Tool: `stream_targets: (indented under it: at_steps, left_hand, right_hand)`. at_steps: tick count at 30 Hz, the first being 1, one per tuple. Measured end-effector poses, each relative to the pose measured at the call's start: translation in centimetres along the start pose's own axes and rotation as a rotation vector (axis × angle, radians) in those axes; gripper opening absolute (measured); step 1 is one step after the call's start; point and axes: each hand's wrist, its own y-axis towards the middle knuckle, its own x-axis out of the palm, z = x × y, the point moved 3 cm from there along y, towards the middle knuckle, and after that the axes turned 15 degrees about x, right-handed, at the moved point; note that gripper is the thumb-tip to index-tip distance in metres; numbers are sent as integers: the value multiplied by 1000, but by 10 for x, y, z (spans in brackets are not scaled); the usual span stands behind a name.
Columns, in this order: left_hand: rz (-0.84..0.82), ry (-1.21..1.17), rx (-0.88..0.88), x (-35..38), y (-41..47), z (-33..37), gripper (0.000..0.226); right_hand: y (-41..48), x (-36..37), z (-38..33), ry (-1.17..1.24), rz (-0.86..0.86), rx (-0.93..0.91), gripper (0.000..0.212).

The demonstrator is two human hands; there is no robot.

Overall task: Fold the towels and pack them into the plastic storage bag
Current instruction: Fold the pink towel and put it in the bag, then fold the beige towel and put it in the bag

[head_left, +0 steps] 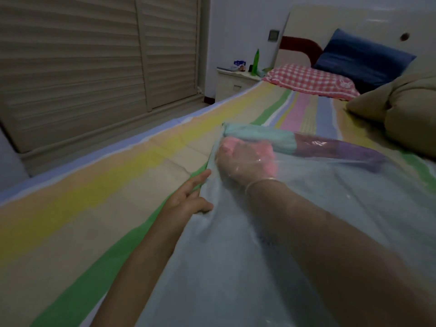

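Towels lie inside the plastic storage bag [224,279], pushed toward its far end: a teal towel [259,135] along the far edge, a purple towel [354,153] to its right, and a pink towel [269,162] nearer me. My right hand [238,166] is deep inside the bag, blurred by the film, with its fingers curled over the pink towel. My left hand [188,197] is outside at the bag's left edge, thumb pinching the plastic against my fingers.

The bag lies on a striped bedsheet [106,197]. Beyond the bag sit a red-checked pillow [309,80] and a blue pillow [361,57]. A beige quilt [405,114] bulges to the bag's right. Far left of the bag are louvred wardrobe doors [82,67] and a nightstand [233,84] with a green bottle [255,61].
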Motion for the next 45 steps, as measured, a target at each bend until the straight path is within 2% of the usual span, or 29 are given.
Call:
stream_targets:
  at_steps: [1,3,4,6,8,10,12,13,14,16,17,19,21,22,24,26,29,31,34,37,39,41,43,45]
  left_hand:
    - [10,22,1,-2,-1,-1,60]
    - [27,32,-3,-2,-7,4,57]
    - [53,23,-16,-4,-11,6,54]
    - [94,-9,-26,-5,-30,22,45]
    - [107,-117,-59,-5,-54,34,38]
    - [47,-210,-173,-6,-89,48,35]
    - [-56,-156,-236,-14,-128,57,47]
    - [-115,-92,-240,-17,-148,60,59]
    - [-148,-20,-225,-19,-168,64,62]
    - [-144,163,-172,-22,-194,70,53]
    - [-139,307,-139,-22,-206,72,53]
    - [-159,767,-109,-15,-230,79,64]
    - [-92,1199,-38,13,-260,97,65]
    - [-48,1268,55,36,-274,108,62]
    - [-49,1158,333,97,-304,131,58]
    - [-186,1034,554,158,-328,145,60]
    - [-404,983,668,232,-351,144,68]
    - [-495,1040,713,266,-357,131,70]
    - [-635,1161,680,299,-358,110,69]
    - [-622,1052,787,327,-369,117,57]
    - [-586,883,945,345,-385,138,40]
    - [-688,753,1056,360,-406,155,25]
    - [-880,721,1107,370,-426,160,25]
    - [-1004,823,1142,375,-436,155,36]
  right_hand:
    - [-15,-1,7,-28,-23,-36,48]
    - [-54,-3,29,12,-185,-22,81]
    - [-74,-7,40,19,-208,-34,91]
    - [-116,-24,64,1,-199,-66,90]
    - [-158,-39,86,1,-271,-41,89]
    - [-202,-62,105,-10,-334,-50,90]
    - [-243,-83,124,-25,-352,-49,74]
    - [-259,-91,133,-12,-363,-51,71]
    - [-275,-101,142,-2,-392,-47,72]
    - [-299,-100,156,-15,-430,-57,78]
    - [-314,-104,162,-27,-369,-103,80]
    - [-343,-118,171,-5,-250,-206,75]
    - [-374,-144,178,58,-307,-215,52]
    - [-389,-158,184,98,-347,-218,49]
    - [-414,-179,206,158,-373,-192,51]
    - [-440,-204,229,193,-350,-202,40]
    - [-468,-239,280,243,-244,-139,22]
    - [-481,-266,323,260,-121,-34,21]
    - [-499,-293,388,285,25,82,19]
    - [-514,-307,437,203,-8,74,6]
    - [-525,-311,461,110,-87,29,26]
    - [-536,-314,477,73,-106,-20,41]
    - [-544,-316,487,65,-112,-68,49]
    - [-550,-315,493,51,-147,-105,54]
